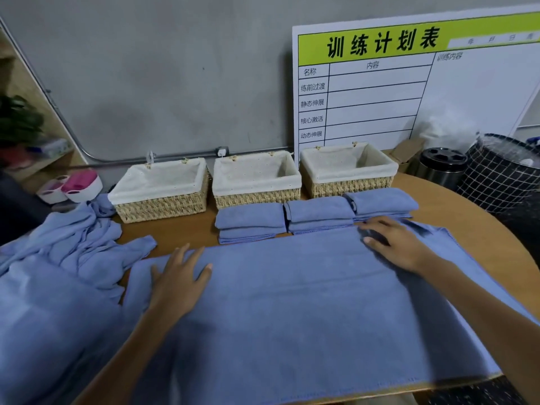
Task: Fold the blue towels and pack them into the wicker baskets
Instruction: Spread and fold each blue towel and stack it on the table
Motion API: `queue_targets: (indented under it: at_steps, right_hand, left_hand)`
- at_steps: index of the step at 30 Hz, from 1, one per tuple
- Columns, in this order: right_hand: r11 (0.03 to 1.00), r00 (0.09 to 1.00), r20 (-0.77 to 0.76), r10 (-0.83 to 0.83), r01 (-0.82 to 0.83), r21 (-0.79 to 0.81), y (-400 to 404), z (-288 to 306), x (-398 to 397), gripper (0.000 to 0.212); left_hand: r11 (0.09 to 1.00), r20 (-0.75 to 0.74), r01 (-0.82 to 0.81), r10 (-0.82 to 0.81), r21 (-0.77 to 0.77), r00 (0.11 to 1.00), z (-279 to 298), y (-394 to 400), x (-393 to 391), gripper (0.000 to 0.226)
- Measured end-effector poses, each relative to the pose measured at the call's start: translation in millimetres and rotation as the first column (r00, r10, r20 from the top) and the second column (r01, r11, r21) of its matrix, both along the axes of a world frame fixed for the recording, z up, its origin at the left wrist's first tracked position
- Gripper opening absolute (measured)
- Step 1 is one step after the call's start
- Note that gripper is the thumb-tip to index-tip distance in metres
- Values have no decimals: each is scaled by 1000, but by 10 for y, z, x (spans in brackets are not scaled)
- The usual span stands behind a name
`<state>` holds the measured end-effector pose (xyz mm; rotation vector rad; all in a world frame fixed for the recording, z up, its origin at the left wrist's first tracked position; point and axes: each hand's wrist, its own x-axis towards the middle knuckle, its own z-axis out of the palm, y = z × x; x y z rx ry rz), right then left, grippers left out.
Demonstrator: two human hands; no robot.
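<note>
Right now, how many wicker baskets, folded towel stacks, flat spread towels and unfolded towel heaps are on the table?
Wicker baskets: 3, left, middle, right, none holding a towel
Folded towel stacks: 3
Spread towel: 1, under left hand and right hand
Unfolded heap: 1, towel count unclear
Total: 8

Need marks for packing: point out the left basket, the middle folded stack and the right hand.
left basket (163,207), head view, woven front wall
middle folded stack (320,210), head view, top towel
right hand (400,244), head view, back of hand
</note>
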<state>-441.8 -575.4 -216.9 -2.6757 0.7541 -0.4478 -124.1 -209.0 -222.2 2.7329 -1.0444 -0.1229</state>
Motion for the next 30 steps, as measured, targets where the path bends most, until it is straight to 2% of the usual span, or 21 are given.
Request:
queue_targets:
  at_steps: [2,4,6,9,14,19,21,23,25,28,30]
  right_hand:
    - [992,990,87,-113,117,-47,-61,-33,-149,25]
    - [967,968,102,-229,239,-94,-118,-85,-317,26]
    - [947,958,15,-287,287,-143,-171,-113,-451,40]
    - [930,922,-143,-361,344,-129,-170,-74,-541,53]
    - [922,899,-215,-381,353,-158,-166,-37,-579,74]
    - [922,874,-295,-385,352,-161,-115,-11,-553,81]
    - [921,876,-287,-387,352,-167,-110,6,-556,82]
    - [909,896,-200,-397,354,-218,-76,-8,-562,78]
    - [903,916,-124,-381,340,-264,8,-13,-540,78]
    - [934,920,-200,-337,299,-197,80,3,-500,80]
    - [947,902,-291,-320,294,-131,81,20,-511,83]
  left_hand:
    - [1000,28,-14,14,-26,1000,-14,35,-20,57]
    - [992,124,-2,18,-128,992,9,67,-59,52]
    - [984,197,26,10,-179,980,36,75,-116,48]
    - [998,82,14,-9,-59,997,33,36,-224,64]
    - [995,8,-16,16,101,1000,31,30,-263,84]
    - [984,-42,-31,39,178,998,77,-39,-197,96]
    - [989,-29,-23,27,144,999,72,-29,-194,97]
    - [994,-6,-19,20,108,1000,52,-3,-188,96]
    - [989,-20,-1,4,147,1000,52,-4,-163,96]
    - [989,-41,9,-3,146,999,36,-8,-120,90]
    - [999,38,-6,7,-34,999,21,39,-125,80]
